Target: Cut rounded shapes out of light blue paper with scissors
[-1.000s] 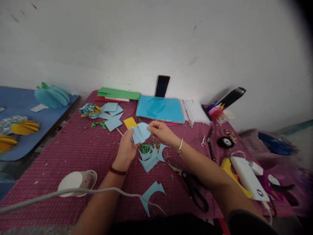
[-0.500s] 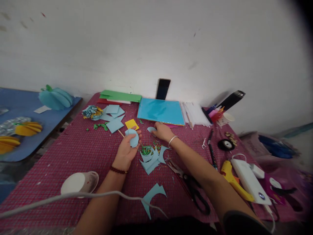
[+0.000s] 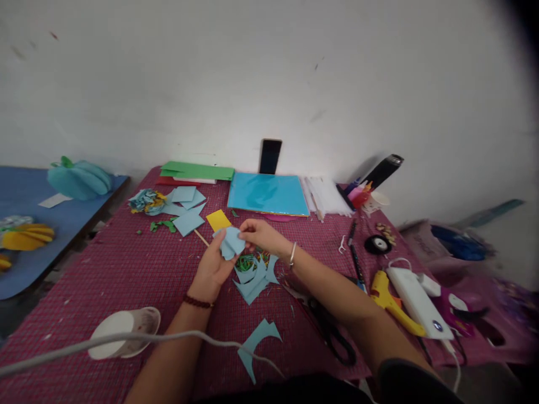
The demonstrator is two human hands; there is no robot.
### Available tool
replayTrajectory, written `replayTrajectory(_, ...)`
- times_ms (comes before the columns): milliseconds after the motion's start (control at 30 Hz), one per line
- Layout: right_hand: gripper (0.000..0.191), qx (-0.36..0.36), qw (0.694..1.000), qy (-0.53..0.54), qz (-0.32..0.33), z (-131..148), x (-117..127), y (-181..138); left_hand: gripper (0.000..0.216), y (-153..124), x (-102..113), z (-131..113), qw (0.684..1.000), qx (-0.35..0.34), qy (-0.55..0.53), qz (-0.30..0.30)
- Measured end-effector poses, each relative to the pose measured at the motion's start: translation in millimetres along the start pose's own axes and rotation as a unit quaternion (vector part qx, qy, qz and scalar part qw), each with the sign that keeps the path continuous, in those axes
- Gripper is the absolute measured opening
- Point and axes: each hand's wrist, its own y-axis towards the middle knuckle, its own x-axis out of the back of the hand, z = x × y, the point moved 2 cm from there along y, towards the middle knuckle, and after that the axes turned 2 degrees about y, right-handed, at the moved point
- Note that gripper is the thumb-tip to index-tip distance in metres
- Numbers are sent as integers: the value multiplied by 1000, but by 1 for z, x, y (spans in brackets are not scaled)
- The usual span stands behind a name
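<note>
Both hands meet over the middle of a table covered in red checked cloth (image 3: pixel 126 264). My left hand (image 3: pixel 213 264) is closed around light blue rounded paper cutouts (image 3: pixel 231 241), palm up. My right hand (image 3: pixel 263 235) pinches the right edge of the same blue paper cutouts. Just below the hands lies a heap of light blue paper offcuts (image 3: pixel 255 278) with green shreds. A yellow paper square (image 3: pixel 218 220) and a thin wooden stick (image 3: pixel 201 238) lie to the left of the hands.
Black scissors (image 3: pixel 330 331), a yellow glue gun (image 3: pixel 391 306) and a white power bank (image 3: pixel 415 300) lie at the right. A cyan sheet stack (image 3: pixel 267 194), green sheets (image 3: pixel 197 169) and a phone (image 3: pixel 269 156) stand at the back. A tipped paper cup (image 3: pixel 124 331) and cable (image 3: pixel 138 339) lie near left.
My right hand reached to the table beside the cyan sheets for a small blue cutout, then came back to the stack in my left hand. The camera shifted slightly.
</note>
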Motion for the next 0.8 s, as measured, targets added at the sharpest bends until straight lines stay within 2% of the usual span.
replayTrajectory(100,6,39,999,-10,4,2,-6,-3,12,3,5,2,999,4,33,-17)
replayTrajectory(200,11,111,981,-143,-63,0,12,-6,20,2,7,1,997,10,58,-54)
replayTrajectory(300,17,142,924,-331,-128,-9,39,-10,22,-2,5,-1,997,9,60,-52)
replayTrajectory(400,29,143,870,-441,-167,-20,59,-13,16,-3,3,0,999,25,39,6)
replayTrajectory(533,36,150,837,-500,-164,-35,69,-12,10,-2,4,2,998,45,20,38)
replayTrajectory(667,39,139,831,-516,-156,-46,75,-7,13,-3,4,2,999,33,20,31)
replayTrajectory(800,41,134,829,-519,-158,-52,79,-3,25,-7,3,2,999,6,31,-2)
